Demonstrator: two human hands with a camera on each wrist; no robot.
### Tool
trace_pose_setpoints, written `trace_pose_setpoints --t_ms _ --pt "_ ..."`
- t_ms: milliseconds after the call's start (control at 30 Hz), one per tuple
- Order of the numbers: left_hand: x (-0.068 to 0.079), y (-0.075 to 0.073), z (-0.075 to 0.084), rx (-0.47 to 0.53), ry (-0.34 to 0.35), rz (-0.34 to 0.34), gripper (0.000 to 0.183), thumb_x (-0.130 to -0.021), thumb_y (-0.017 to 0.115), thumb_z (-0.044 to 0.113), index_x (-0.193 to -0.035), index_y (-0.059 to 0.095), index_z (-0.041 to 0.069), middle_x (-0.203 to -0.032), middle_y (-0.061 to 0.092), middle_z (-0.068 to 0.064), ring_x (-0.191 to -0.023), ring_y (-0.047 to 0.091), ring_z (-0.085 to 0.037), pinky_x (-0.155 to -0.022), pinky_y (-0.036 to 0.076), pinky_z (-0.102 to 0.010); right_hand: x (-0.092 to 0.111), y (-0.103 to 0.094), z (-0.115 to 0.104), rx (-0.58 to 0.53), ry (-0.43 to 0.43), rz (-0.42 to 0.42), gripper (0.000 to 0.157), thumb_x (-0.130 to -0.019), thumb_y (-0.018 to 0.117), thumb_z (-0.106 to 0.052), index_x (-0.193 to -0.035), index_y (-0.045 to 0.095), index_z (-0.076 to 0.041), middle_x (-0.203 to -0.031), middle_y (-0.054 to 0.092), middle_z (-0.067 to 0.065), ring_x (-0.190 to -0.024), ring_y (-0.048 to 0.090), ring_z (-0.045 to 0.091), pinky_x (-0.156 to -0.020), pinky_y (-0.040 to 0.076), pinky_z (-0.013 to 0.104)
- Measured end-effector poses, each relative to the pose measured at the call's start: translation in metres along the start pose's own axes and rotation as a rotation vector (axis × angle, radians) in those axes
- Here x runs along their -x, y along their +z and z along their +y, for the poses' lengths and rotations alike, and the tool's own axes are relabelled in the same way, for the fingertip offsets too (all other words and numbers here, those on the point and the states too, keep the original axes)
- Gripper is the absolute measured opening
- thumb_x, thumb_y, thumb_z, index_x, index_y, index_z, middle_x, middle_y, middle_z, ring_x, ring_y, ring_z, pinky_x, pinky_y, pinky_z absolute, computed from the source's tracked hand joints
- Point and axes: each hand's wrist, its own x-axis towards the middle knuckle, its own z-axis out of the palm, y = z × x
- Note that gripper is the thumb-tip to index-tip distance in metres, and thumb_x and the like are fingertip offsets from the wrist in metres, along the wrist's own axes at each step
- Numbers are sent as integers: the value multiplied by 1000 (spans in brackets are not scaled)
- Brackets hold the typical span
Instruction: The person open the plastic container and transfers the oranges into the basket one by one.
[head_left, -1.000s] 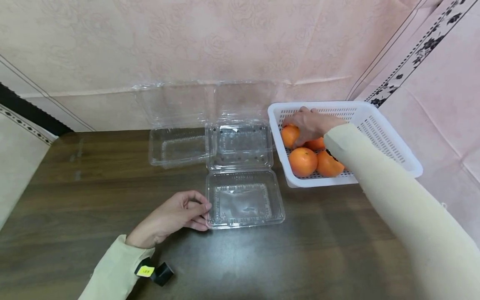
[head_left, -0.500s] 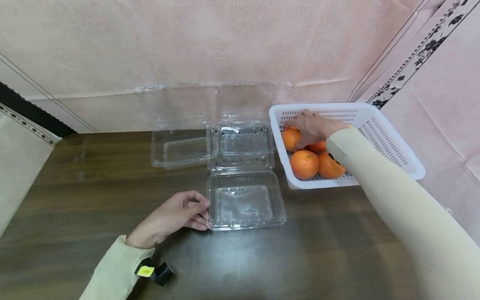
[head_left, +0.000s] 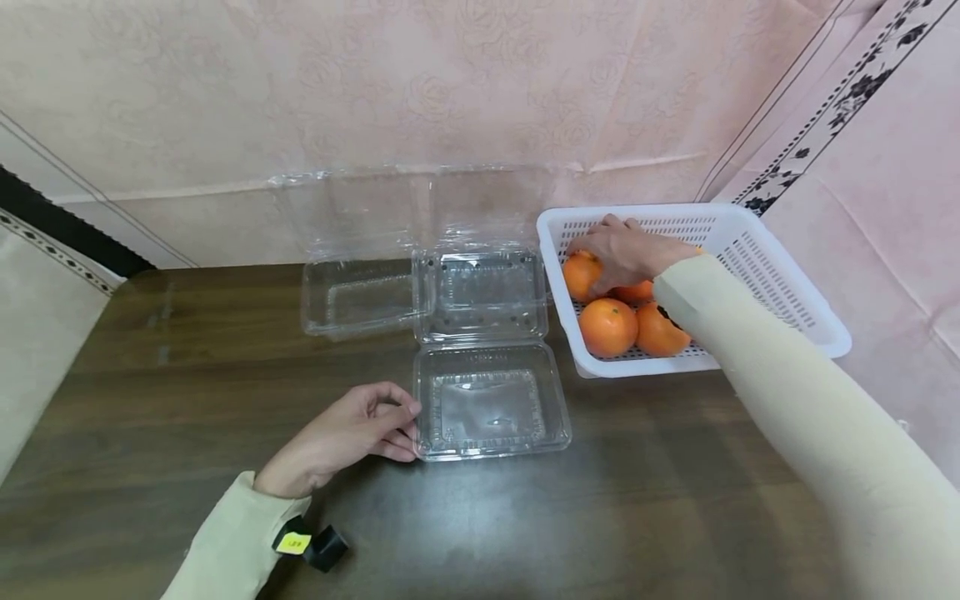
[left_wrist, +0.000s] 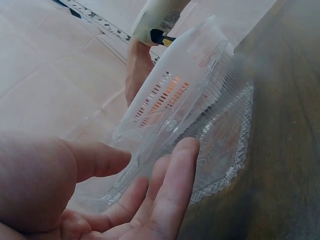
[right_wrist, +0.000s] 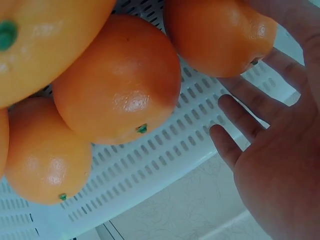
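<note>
My right hand reaches into the white plastic basket and grips an orange at its left end. In the right wrist view, the thumb and fingers curve around that orange, close over the slotted basket floor. Several more oranges with green stem ends lie beside it. On the table, a clear clamshell container lies unfolded. My left hand rests at its front left edge with relaxed fingers. In the left wrist view, a gap shows between the thumb and fingers.
Behind and left of the front container stands another clear container, with raised transparent lids against the pink cloth backdrop. The dark wooden table extends left and in front. The basket stands close to the containers' right side.
Both hands keep nearly the same places; the right hand stays on the orange in the basket. The view shifts only slightly.
</note>
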Motion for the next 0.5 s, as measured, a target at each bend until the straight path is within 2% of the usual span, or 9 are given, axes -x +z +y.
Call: trace_pose_setpoints --t_ms 200,300,433,500 --pt "-1 -1 2 -15 5 20 33 -105 54 12 -125 48 -15 -92 68 -13 -78 72 -16 -81 67 -33 -4 0 1 -13 27 -14 59 -89 78 -27 -143 54 -21 -134 53 16 -117 42 36 -94 44 50" --pt "-1 0 3 -34 -4 44 34 -107 53 16 -124 49 -13 -96 68 -15 -80 73 -18 -82 67 -33 -3 -2 1 3 5 -19 62 -90 77 -29 -146 51 -18 -140 52 16 -122 41 37 -101 43 56" --pt "-1 1 3 -76 -27 113 37 -108 51 24 -128 48 -7 -104 69 -18 -88 73 -20 -85 66 -34 4 -7 -1 31 -15 -25 64 -94 73 -34 -150 47 -16 -152 46 16 -134 37 38 -117 33 64" --pt "0 1 3 -104 -36 152 38 -109 50 26 -130 48 -5 -109 68 -19 -94 71 -21 -87 65 -34 10 -9 -3 26 -14 -17 65 -95 71 -36 -152 46 -17 -155 45 17 -137 34 39 -118 30 66"
